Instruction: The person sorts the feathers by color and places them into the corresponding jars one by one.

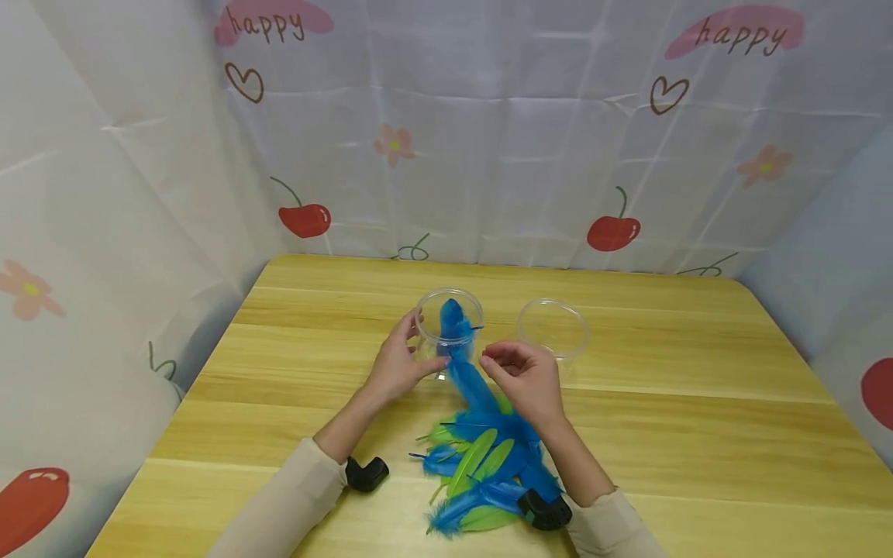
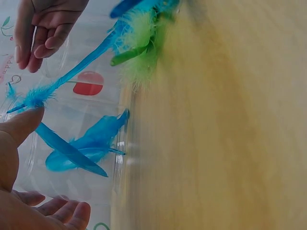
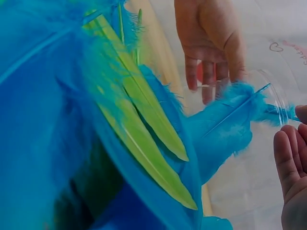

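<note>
I'm seeing the left hand (image 1: 399, 363) reaching forward over the counter (image 1: 698, 418) and cupping the near-left side of a clear plastic cup (image 1: 449, 325), fingers curled round its wall, thumb pointing toward the feather. In the left wrist view the thumb (image 2: 21, 125) is lying against the cup with the other fingers (image 2: 67, 213) wrapping below. A long blue feather (image 1: 463, 364) is leaning with its upper end inside that cup and its lower end trailing back to the pile; other blue feathers are already sitting in the cup.

The right hand (image 1: 523, 376) is hovering just right of the feather, wrist bent, fingers loosely curled and gathered toward the thumb. I'm not seeing it actually pinching the feather; in the right wrist view the fingers (image 3: 288, 158) are sitting just beside the feather tip, holding nothing, so I'm reading it as relaxed.

A feather pile (image 1: 488, 465) of blue and green ones is lying on the counter between the two forearms. A second clear cup (image 1: 554, 329) is standing just right of the first, beyond the right hand.
</note>
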A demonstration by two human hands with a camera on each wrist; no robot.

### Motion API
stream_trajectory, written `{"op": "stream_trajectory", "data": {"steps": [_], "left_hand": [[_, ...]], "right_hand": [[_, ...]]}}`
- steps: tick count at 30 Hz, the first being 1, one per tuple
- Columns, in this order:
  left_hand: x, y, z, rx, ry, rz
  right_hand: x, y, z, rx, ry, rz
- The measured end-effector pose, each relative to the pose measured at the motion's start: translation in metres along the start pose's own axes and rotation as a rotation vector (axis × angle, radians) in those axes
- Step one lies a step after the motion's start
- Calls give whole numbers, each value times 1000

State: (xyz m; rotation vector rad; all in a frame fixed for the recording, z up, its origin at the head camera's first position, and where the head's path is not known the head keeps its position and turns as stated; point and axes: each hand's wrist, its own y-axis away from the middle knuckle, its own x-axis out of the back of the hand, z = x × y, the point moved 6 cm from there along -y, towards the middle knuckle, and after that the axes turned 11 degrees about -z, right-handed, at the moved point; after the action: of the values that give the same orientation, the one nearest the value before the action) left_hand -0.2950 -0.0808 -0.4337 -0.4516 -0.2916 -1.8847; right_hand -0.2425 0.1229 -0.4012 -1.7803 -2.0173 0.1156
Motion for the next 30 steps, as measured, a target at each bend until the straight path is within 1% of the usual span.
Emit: {"op": "stream_trajectory", "data": {"steps": [6, 12, 20, 24, 30], "left_hand": [[0, 0, 0, 15, 1, 2], [0, 0, 0, 3, -1, -3], [1, 0, 1, -5, -4, -5], [1, 0, 0, 1, -5, -7], [1, 0, 0, -5, -5, -6]], "right_hand": [[-11, -3, 7, -81, 105, -87], [-18, -6, 13, -132, 151, -147], [-23, -9, 17, -189, 200, -172], [-25, -10, 18, -213, 203, -185], [-28, -11, 19, -214, 233, -197]]}}
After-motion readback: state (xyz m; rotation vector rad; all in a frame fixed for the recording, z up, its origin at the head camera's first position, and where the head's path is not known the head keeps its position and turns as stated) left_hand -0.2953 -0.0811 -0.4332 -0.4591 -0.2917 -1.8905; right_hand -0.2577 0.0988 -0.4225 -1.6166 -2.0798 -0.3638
